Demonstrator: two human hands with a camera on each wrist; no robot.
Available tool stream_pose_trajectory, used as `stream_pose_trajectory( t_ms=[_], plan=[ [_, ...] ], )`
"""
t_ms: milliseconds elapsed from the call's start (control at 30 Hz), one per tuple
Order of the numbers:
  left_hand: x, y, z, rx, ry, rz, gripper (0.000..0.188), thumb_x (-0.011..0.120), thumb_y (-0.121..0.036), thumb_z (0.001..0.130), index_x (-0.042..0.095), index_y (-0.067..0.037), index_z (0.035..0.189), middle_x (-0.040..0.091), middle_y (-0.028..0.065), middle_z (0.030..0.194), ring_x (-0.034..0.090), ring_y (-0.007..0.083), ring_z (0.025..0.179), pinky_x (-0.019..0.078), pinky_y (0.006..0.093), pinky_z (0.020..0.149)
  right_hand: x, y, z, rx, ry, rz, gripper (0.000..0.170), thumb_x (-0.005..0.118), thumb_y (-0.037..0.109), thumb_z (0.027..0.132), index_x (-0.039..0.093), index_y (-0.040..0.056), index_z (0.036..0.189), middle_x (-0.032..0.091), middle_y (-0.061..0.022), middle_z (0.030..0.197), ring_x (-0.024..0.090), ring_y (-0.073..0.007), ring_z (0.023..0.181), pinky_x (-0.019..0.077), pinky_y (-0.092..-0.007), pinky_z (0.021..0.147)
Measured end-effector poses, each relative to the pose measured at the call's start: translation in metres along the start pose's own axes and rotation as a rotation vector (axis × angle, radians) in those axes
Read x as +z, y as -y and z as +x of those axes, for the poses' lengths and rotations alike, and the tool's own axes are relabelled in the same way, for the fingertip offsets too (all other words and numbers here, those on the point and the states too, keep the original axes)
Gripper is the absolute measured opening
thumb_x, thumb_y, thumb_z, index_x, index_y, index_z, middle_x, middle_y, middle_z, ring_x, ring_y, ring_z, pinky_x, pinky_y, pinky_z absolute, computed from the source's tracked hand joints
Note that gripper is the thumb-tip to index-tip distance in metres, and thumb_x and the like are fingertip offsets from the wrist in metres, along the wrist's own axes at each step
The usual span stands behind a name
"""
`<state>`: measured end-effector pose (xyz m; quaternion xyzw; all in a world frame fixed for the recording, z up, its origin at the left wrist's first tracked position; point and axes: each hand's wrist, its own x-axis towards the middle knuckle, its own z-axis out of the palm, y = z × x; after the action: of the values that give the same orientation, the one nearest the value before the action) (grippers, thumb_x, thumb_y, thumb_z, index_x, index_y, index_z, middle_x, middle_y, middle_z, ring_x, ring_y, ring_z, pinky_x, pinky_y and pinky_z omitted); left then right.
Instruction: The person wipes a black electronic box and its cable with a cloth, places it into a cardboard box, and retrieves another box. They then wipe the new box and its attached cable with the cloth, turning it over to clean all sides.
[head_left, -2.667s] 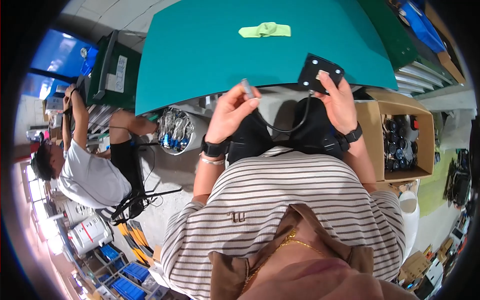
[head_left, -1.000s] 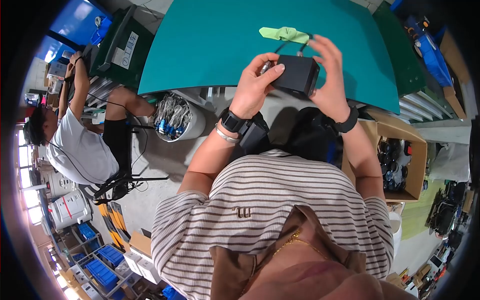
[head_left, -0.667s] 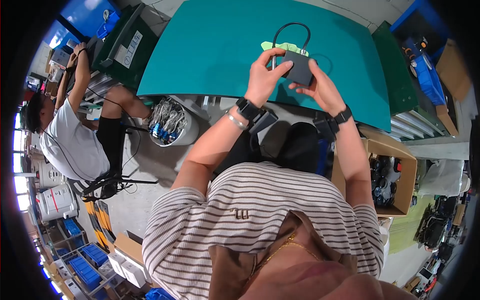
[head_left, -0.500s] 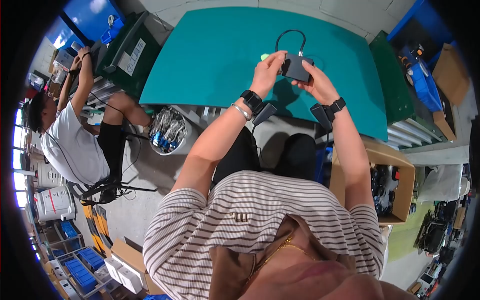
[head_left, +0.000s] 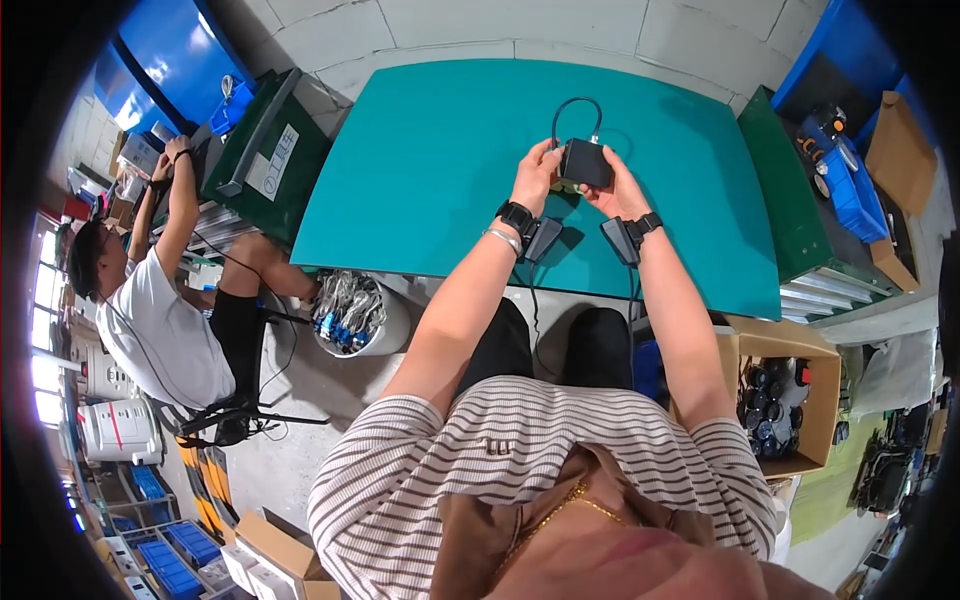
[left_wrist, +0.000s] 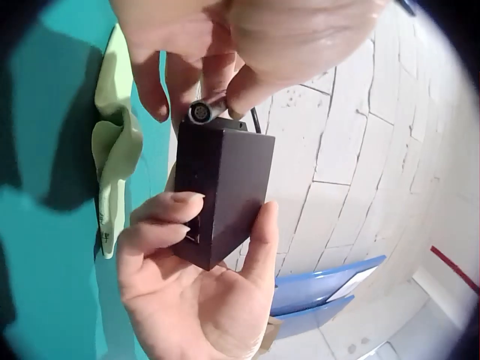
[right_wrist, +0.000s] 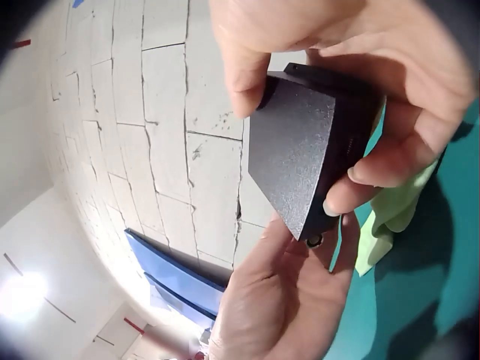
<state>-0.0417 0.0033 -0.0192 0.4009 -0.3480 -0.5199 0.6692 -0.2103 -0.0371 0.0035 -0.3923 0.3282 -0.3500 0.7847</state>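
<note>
Held over the teal table [head_left: 420,200] is a small black box [head_left: 587,163], with a dark cable [head_left: 577,99] looping from its far side. My right hand [head_left: 622,188] grips the box, thumb on one side and fingers on the other, as the right wrist view shows. At the box's left end, my left hand [head_left: 535,178] pinches the cable's round metal connector [left_wrist: 201,112]. Its socket-like open end shows in the left wrist view, close against the box's edge. A light green cloth [left_wrist: 116,142] lies on the table beneath, mostly hidden by the hands in the head view.
A bucket of bundled cables [head_left: 385,320] stands below the table's left front. On the right is a cardboard box [head_left: 820,420] of black round parts. Green cabinets [head_left: 775,190] flank the table, a block wall [head_left: 450,30] backs it, and another person [head_left: 165,320] sits at left.
The black box has been turned over from its underside with round feet. Both hands have come together and moved forward over the table, bringing the connector from apart to beside the box.
</note>
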Motion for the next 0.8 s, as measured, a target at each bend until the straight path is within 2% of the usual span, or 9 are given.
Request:
stream_pose_trajectory(
  t_ms=[133, 200, 267, 333, 467, 600, 667, 733, 800],
  plan=[
    [-0.013, 0.009, 0.001, -0.036, 0.051, -0.004, 0.029, 0.061, -0.019, 0.092, 0.054, -0.005, 0.117, 0.060, 0.0022, 0.097, 0.060, 0.0105, 0.087, 0.0499, 0.0288, 0.074, -0.011, -0.006, 0.006, -0.002, 0.125, 0.166, 0.052, 0.043, 0.054, 0.095, 0.054, 0.0076, 0.115, 0.058, -0.0073, 0.097, 0.056, -0.0156, 0.070, 0.0481, -0.0275, 0.062],
    [-0.013, 0.007, -0.003, -0.020, 0.068, -0.026, 0.030, 0.062, -0.019, 0.091, 0.054, -0.006, 0.117, 0.059, 0.0012, 0.094, 0.059, 0.0099, 0.085, 0.0493, 0.0286, 0.072, -0.013, -0.007, 0.006, 0.004, 0.191, 0.282, 0.053, 0.042, 0.055, 0.095, 0.054, 0.0073, 0.115, 0.057, -0.0065, 0.099, 0.055, -0.0152, 0.074, 0.0478, -0.0274, 0.063],
    [-0.007, 0.003, -0.007, 0.002, 0.086, -0.053, 0.031, 0.064, -0.019, 0.090, 0.054, -0.007, 0.117, 0.059, 0.0002, 0.091, 0.058, 0.0093, 0.083, 0.0488, 0.0284, 0.070, -0.010, -0.006, 0.002, -0.007, 0.169, 0.257, 0.050, 0.039, 0.052, 0.096, 0.054, 0.0076, 0.114, 0.057, -0.0057, 0.099, 0.054, -0.0146, 0.076, 0.0475, -0.0273, 0.063],
    [-0.002, -0.003, -0.011, 0.057, 0.002, -0.129, 0.027, 0.067, -0.017, 0.087, 0.058, -0.008, 0.112, 0.051, -0.0066, 0.073, 0.043, 0.0028, 0.062, 0.0364, 0.0207, 0.055, -0.008, -0.008, 0.002, -0.019, 0.121, 0.183, 0.050, 0.037, 0.052, 0.098, 0.055, 0.0082, 0.114, 0.057, -0.0052, 0.098, 0.053, -0.0138, 0.074, 0.0472, -0.0269, 0.062],
    [-0.001, -0.007, -0.014, 0.031, 0.021, -0.099, 0.029, 0.068, -0.017, 0.087, 0.059, -0.007, 0.113, 0.051, -0.0057, 0.075, 0.043, 0.0028, 0.061, 0.0358, 0.0203, 0.054, -0.008, -0.006, 0.000, -0.022, 0.100, 0.138, 0.051, 0.036, 0.053, 0.098, 0.055, 0.0086, 0.113, 0.057, -0.0048, 0.096, 0.053, -0.0131, 0.073, 0.0471, -0.0265, 0.061],
    [-0.002, -0.007, -0.010, -0.005, 0.003, -0.088, 0.030, 0.067, -0.017, 0.088, 0.059, -0.007, 0.114, 0.051, -0.0052, 0.075, 0.045, 0.0030, 0.061, 0.0365, 0.0201, 0.053, -0.001, -0.001, -0.004, -0.031, 0.095, 0.144, 0.052, 0.039, 0.055, 0.096, 0.056, 0.0080, 0.112, 0.057, -0.0039, 0.092, 0.052, -0.0123, 0.069, 0.0463, -0.0250, 0.060],
    [-0.004, -0.005, -0.007, -0.035, 0.070, -0.252, 0.026, 0.063, -0.018, 0.090, 0.059, -0.010, 0.115, 0.053, -0.0057, 0.077, 0.050, 0.0032, 0.064, 0.0407, 0.0202, 0.057, -0.002, 0.000, -0.003, -0.030, 0.088, 0.145, 0.052, 0.041, 0.055, 0.095, 0.056, 0.0078, 0.110, 0.057, -0.0034, 0.091, 0.052, -0.0119, 0.068, 0.0458, -0.0243, 0.059],
    [-0.004, -0.010, -0.008, -0.054, 0.086, -0.271, 0.024, 0.063, -0.018, 0.091, 0.060, -0.010, 0.113, 0.052, -0.0058, 0.076, 0.050, 0.0033, 0.063, 0.0407, 0.0201, 0.057, -0.006, 0.000, -0.002, -0.050, 0.176, 0.115, 0.043, 0.050, 0.048, 0.094, 0.056, 0.0076, 0.108, 0.057, -0.0019, 0.088, 0.051, -0.0104, 0.065, 0.0441, -0.0225, 0.057],
    [-0.003, -0.013, -0.008, -0.068, 0.100, -0.287, 0.022, 0.062, -0.018, 0.091, 0.060, -0.010, 0.112, 0.052, -0.0060, 0.075, 0.050, 0.0034, 0.063, 0.0407, 0.0200, 0.057, -0.003, 0.002, -0.005, -0.031, 0.126, 0.062, 0.038, 0.054, 0.043, 0.093, 0.056, 0.0077, 0.107, 0.057, -0.0014, 0.087, 0.050, -0.0095, 0.064, 0.0433, -0.0220, 0.056]
  ],
)
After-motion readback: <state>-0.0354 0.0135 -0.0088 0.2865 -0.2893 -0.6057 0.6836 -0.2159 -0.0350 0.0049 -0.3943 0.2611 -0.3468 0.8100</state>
